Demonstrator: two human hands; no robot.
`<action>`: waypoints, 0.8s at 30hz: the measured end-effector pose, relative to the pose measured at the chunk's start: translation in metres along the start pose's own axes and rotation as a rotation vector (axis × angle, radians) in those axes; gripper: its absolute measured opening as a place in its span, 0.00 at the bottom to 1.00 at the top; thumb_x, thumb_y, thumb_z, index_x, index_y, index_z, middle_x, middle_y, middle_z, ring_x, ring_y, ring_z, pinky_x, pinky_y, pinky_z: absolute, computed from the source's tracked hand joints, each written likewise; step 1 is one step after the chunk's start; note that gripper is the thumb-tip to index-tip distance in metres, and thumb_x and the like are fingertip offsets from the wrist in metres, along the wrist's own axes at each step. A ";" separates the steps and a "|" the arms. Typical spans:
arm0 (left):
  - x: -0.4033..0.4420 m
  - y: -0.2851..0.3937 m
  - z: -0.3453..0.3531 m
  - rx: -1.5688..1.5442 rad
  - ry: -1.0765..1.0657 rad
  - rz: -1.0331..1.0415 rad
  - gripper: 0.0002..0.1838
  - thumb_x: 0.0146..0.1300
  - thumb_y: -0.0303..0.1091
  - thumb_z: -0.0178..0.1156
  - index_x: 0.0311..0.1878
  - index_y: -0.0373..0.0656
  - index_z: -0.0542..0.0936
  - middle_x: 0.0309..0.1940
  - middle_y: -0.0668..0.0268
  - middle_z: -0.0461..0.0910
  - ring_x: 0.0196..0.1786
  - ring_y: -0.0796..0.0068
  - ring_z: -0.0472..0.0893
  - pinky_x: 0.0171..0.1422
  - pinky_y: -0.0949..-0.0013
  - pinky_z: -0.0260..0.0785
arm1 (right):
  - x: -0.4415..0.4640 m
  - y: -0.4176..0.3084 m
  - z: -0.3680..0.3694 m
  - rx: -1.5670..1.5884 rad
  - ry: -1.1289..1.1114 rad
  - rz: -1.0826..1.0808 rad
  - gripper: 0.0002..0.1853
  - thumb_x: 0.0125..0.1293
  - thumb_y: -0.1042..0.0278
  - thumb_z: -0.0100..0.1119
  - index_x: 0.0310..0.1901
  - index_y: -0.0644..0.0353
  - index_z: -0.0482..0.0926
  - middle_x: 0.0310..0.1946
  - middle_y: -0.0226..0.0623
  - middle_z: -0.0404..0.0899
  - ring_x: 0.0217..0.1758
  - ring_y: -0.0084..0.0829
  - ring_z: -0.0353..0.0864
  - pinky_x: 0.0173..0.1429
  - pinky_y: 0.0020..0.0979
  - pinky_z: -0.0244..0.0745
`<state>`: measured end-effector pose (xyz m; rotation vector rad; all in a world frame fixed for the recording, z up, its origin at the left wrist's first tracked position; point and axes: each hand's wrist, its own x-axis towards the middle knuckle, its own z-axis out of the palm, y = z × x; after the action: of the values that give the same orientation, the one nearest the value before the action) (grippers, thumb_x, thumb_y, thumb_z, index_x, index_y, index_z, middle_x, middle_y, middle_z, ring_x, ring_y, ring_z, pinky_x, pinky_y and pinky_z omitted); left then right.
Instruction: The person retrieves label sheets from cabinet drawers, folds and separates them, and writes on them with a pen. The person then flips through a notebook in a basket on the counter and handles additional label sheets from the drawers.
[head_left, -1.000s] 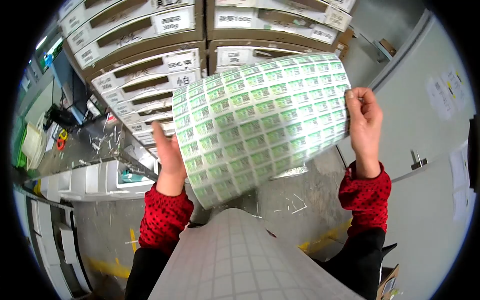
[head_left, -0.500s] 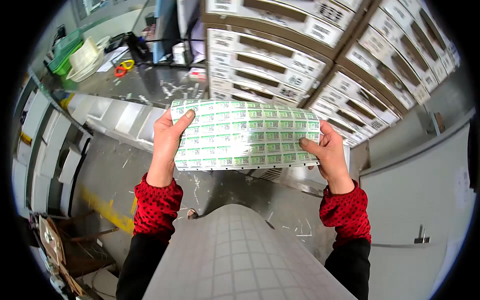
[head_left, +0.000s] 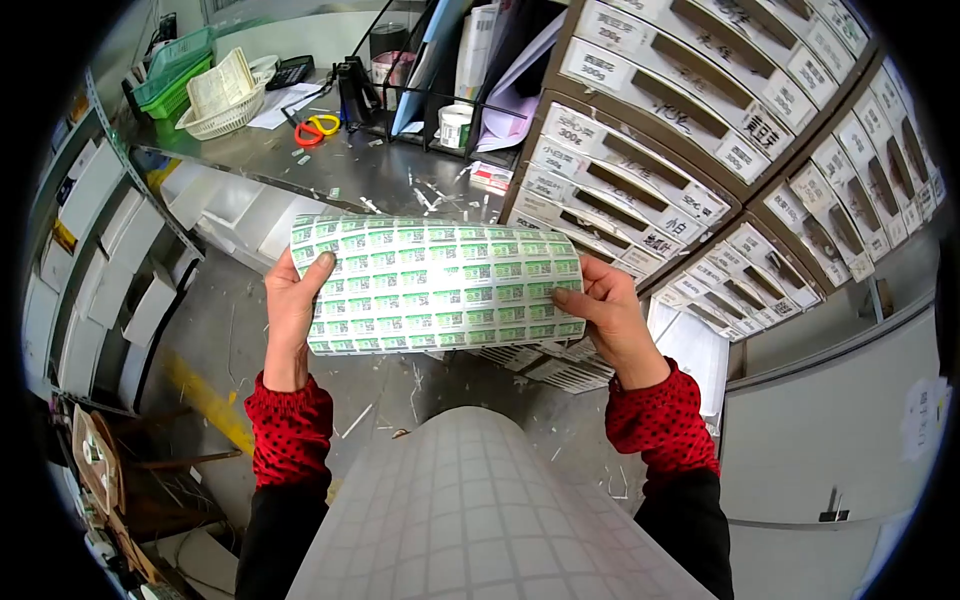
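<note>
A wide sheet of labels (head_left: 440,285), printed in rows of small green-and-white stickers with square codes, is stretched between my two hands and bows slightly. My left hand (head_left: 293,305) is closed on its left end, thumb lying on the printed face and fingers hidden behind. At the right end my right hand (head_left: 610,312) pinches the sheet, thumb in front. Both wrists have red cuffs with black dots. The sheet hangs in the air above the floor, in front of the metal desk (head_left: 400,180).
Label-marked drawers (head_left: 640,165) rise at the right. Scissors (head_left: 315,130), a pale basket (head_left: 222,105), a green basket (head_left: 175,88) and a black file rack (head_left: 470,135) stand on the desk. White bins (head_left: 245,220) sit below its edge. Shelving (head_left: 95,215) is at the left, a grey cabinet (head_left: 840,430) at the right.
The view has shifted, with desk and drawers now nearer and further right. Both hands and the label sheet have moved left in view; the grip is unchanged.
</note>
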<state>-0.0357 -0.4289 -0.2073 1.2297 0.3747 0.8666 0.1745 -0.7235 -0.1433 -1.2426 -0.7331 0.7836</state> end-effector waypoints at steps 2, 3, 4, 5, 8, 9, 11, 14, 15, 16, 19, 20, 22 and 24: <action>0.004 -0.001 -0.016 0.029 -0.030 0.054 0.12 0.67 0.26 0.64 0.53 0.36 0.82 0.43 0.64 0.87 0.41 0.81 0.84 0.47 0.74 0.77 | 0.008 0.004 0.009 0.026 -0.028 0.024 0.18 0.65 0.83 0.60 0.57 0.70 0.77 0.50 0.38 0.85 0.51 0.24 0.83 0.58 0.27 0.76; 0.006 -0.002 -0.021 0.032 -0.020 0.064 0.12 0.67 0.26 0.64 0.53 0.37 0.82 0.43 0.64 0.87 0.41 0.81 0.84 0.47 0.74 0.77 | 0.011 0.007 0.012 0.021 -0.036 -0.002 0.17 0.66 0.82 0.59 0.56 0.70 0.78 0.50 0.37 0.85 0.49 0.24 0.83 0.57 0.26 0.76; 0.007 -0.002 -0.026 0.030 -0.015 0.062 0.12 0.67 0.26 0.64 0.53 0.37 0.82 0.43 0.64 0.87 0.41 0.81 0.84 0.47 0.74 0.77 | 0.013 0.009 0.014 0.019 -0.039 0.002 0.17 0.66 0.82 0.59 0.56 0.70 0.78 0.50 0.37 0.85 0.49 0.24 0.83 0.57 0.26 0.76; 0.009 -0.003 -0.030 0.046 -0.011 0.066 0.12 0.67 0.26 0.64 0.53 0.37 0.82 0.43 0.64 0.87 0.41 0.81 0.84 0.47 0.74 0.77 | 0.015 0.010 0.016 0.006 -0.043 0.008 0.16 0.66 0.82 0.60 0.55 0.70 0.78 0.49 0.37 0.85 0.49 0.23 0.83 0.56 0.25 0.76; 0.013 -0.005 -0.039 0.059 -0.011 0.082 0.13 0.67 0.27 0.65 0.53 0.37 0.82 0.43 0.65 0.87 0.41 0.81 0.84 0.47 0.74 0.77 | 0.019 0.016 0.015 -0.008 -0.042 0.013 0.14 0.65 0.81 0.60 0.53 0.70 0.80 0.47 0.36 0.85 0.47 0.22 0.83 0.54 0.25 0.76; 0.013 -0.006 -0.041 0.061 -0.011 0.086 0.13 0.66 0.28 0.65 0.53 0.37 0.82 0.43 0.65 0.87 0.41 0.81 0.84 0.47 0.74 0.77 | 0.020 0.018 0.014 -0.007 -0.039 0.014 0.13 0.65 0.81 0.61 0.52 0.70 0.80 0.46 0.35 0.85 0.46 0.21 0.83 0.53 0.24 0.76; 0.013 -0.007 -0.040 0.056 -0.014 0.091 0.14 0.66 0.28 0.66 0.54 0.37 0.82 0.43 0.65 0.87 0.41 0.81 0.84 0.47 0.74 0.77 | 0.019 0.018 0.016 -0.023 -0.029 0.014 0.13 0.66 0.81 0.61 0.51 0.70 0.81 0.46 0.34 0.85 0.45 0.21 0.83 0.53 0.24 0.76; 0.014 -0.011 -0.039 0.055 -0.013 0.088 0.14 0.66 0.28 0.66 0.54 0.37 0.82 0.44 0.65 0.87 0.42 0.81 0.84 0.48 0.74 0.77 | 0.017 0.020 0.015 -0.055 -0.011 0.012 0.12 0.66 0.80 0.61 0.51 0.70 0.81 0.45 0.34 0.86 0.44 0.21 0.83 0.52 0.24 0.77; 0.014 -0.012 -0.038 0.055 -0.012 0.085 0.14 0.66 0.28 0.66 0.54 0.37 0.82 0.44 0.65 0.87 0.42 0.81 0.84 0.48 0.74 0.77 | 0.016 0.021 0.014 -0.073 -0.003 0.008 0.12 0.66 0.81 0.61 0.51 0.70 0.81 0.44 0.34 0.86 0.44 0.21 0.83 0.52 0.24 0.77; 0.013 -0.013 -0.036 0.056 -0.008 0.075 0.14 0.66 0.28 0.66 0.54 0.37 0.82 0.44 0.65 0.87 0.42 0.81 0.84 0.48 0.74 0.77 | 0.015 0.021 0.013 -0.072 -0.002 0.012 0.12 0.66 0.81 0.61 0.51 0.70 0.81 0.44 0.34 0.86 0.44 0.21 0.83 0.52 0.24 0.77; 0.012 -0.014 -0.033 0.069 -0.005 0.059 0.15 0.66 0.27 0.66 0.55 0.37 0.81 0.44 0.66 0.87 0.42 0.81 0.84 0.49 0.74 0.76 | 0.012 0.022 0.011 -0.073 0.010 0.022 0.12 0.66 0.81 0.62 0.50 0.70 0.82 0.44 0.34 0.86 0.44 0.21 0.83 0.51 0.24 0.77; 0.011 -0.014 -0.031 0.076 -0.007 0.055 0.15 0.66 0.27 0.65 0.56 0.37 0.81 0.44 0.66 0.87 0.42 0.81 0.84 0.49 0.74 0.76 | 0.011 0.023 0.010 -0.068 0.019 0.029 0.11 0.66 0.81 0.62 0.50 0.70 0.82 0.44 0.34 0.86 0.44 0.20 0.83 0.52 0.24 0.77; 0.011 -0.015 -0.029 0.065 -0.015 0.061 0.17 0.67 0.28 0.65 0.58 0.37 0.80 0.46 0.66 0.86 0.43 0.80 0.84 0.50 0.74 0.76 | 0.008 0.021 0.008 -0.063 0.031 0.033 0.11 0.66 0.81 0.62 0.50 0.70 0.82 0.43 0.34 0.86 0.44 0.20 0.83 0.52 0.24 0.77; 0.013 -0.016 -0.029 0.055 -0.023 0.069 0.19 0.67 0.30 0.64 0.60 0.37 0.78 0.48 0.65 0.85 0.45 0.80 0.84 0.51 0.74 0.76 | 0.004 0.018 0.010 -0.170 0.037 -0.012 0.10 0.66 0.79 0.63 0.49 0.69 0.82 0.38 0.29 0.85 0.37 0.15 0.79 0.42 0.20 0.74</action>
<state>-0.0409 -0.4017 -0.2290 1.3088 0.3404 0.9055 0.1660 -0.7118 -0.1592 -1.4012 -0.7888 0.6980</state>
